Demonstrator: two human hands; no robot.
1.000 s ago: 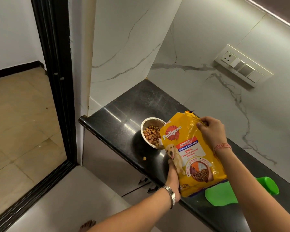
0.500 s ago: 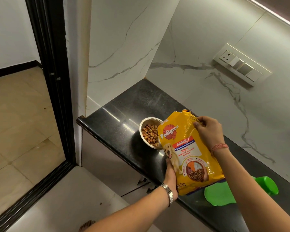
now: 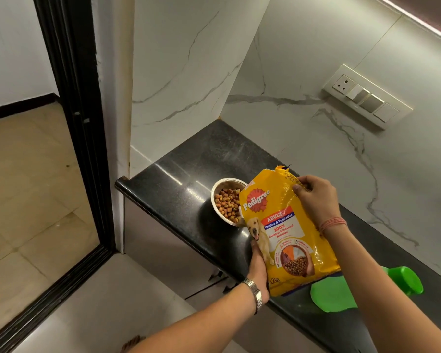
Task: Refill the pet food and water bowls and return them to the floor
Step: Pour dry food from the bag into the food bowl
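The steel bowl [image 3: 228, 201] at frame centre on the counter [image 3: 178, 192] holds kibble, the left hand [image 3: 259, 266] and right hand [image 3: 313, 197] grasp the upright food bag [image 3: 283, 233], and water and floor return seem left

Yellow bag [image 3: 285, 225] (green scoop [image 3: 334, 296]).
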